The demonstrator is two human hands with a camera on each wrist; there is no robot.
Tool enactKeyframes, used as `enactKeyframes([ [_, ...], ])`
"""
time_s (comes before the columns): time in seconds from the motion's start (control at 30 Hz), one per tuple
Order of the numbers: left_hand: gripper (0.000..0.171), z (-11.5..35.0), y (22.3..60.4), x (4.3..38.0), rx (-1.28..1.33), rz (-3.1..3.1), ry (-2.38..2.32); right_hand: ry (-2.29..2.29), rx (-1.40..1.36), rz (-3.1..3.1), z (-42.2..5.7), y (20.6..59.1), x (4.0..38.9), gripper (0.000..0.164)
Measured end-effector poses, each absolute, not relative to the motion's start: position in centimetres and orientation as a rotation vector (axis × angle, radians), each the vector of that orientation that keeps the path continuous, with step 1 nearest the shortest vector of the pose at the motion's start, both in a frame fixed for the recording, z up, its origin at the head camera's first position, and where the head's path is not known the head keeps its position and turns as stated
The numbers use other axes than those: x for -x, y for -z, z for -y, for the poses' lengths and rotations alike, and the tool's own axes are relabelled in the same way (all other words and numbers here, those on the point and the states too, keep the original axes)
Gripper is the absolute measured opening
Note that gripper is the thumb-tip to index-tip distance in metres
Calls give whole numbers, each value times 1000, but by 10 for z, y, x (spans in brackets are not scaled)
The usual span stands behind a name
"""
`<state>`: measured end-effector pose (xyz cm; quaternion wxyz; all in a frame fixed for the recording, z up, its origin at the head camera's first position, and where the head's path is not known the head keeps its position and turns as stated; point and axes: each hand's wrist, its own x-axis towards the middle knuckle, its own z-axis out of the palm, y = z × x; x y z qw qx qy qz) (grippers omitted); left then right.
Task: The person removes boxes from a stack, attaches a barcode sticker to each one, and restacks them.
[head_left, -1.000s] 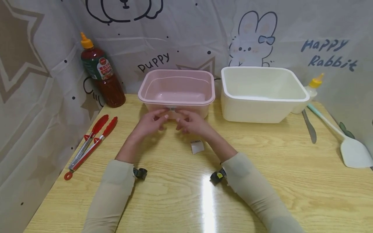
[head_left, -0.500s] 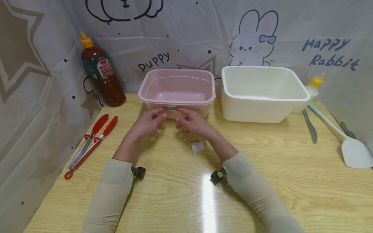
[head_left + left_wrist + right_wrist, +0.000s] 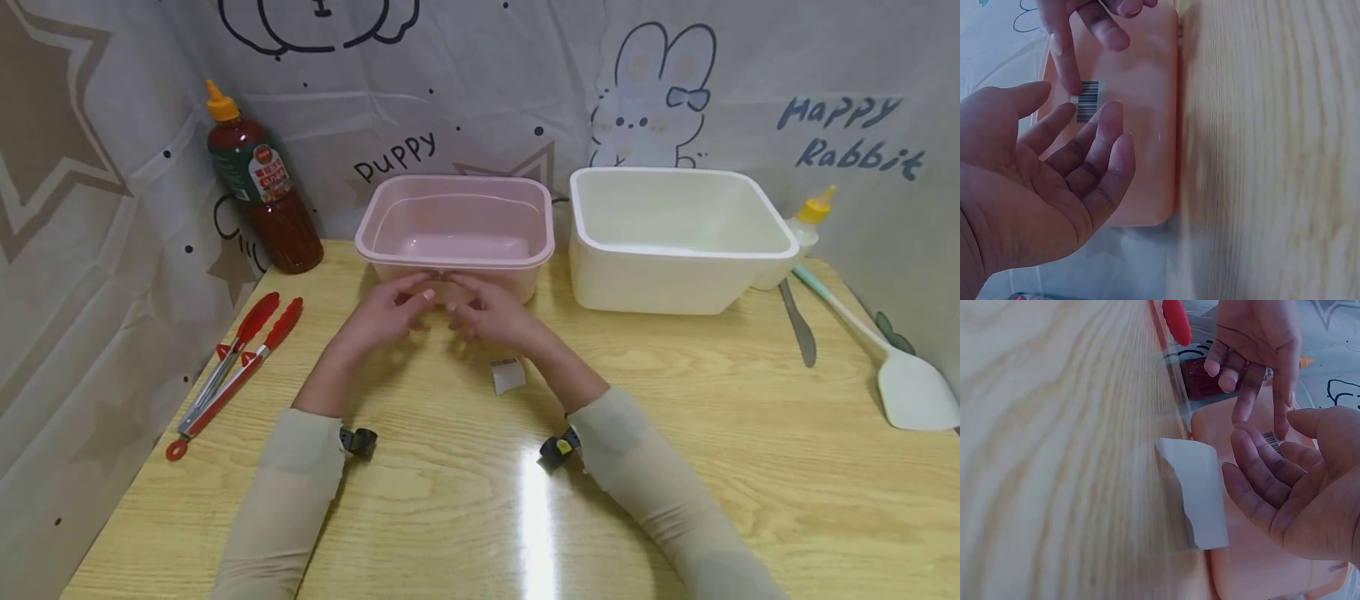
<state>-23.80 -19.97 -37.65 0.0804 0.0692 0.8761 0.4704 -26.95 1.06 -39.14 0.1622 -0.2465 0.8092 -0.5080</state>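
A pink plastic bin stands against the back cloth, its front wall facing me. A small barcode sticker is on that wall, near the rim. My left hand and right hand meet there, index fingertips at the sticker's edges and largely covering it in the head view. In the left wrist view, the left hand's fingers are loosely bent, palm showing. The right hand has a similar relaxed bend in the right wrist view. A torn white paper piece lies on the table below the right hand.
Red-tipped tongs and a red sauce bottle are at the left. To the right stands a white bin, with a yellow-capped bottle behind its corner, a spreader knife and a white spatula.
Both index fingertips have drawn closer together over the barcode sticker, covering more of it. The bin and paper piece stay in place.
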Motion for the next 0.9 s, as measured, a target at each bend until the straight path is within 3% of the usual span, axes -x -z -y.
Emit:
enactKeyframes([
  [0.9,51,193,384,243,-184,-2623,-1489,1499,673,-2305,-11,392,271,56],
])
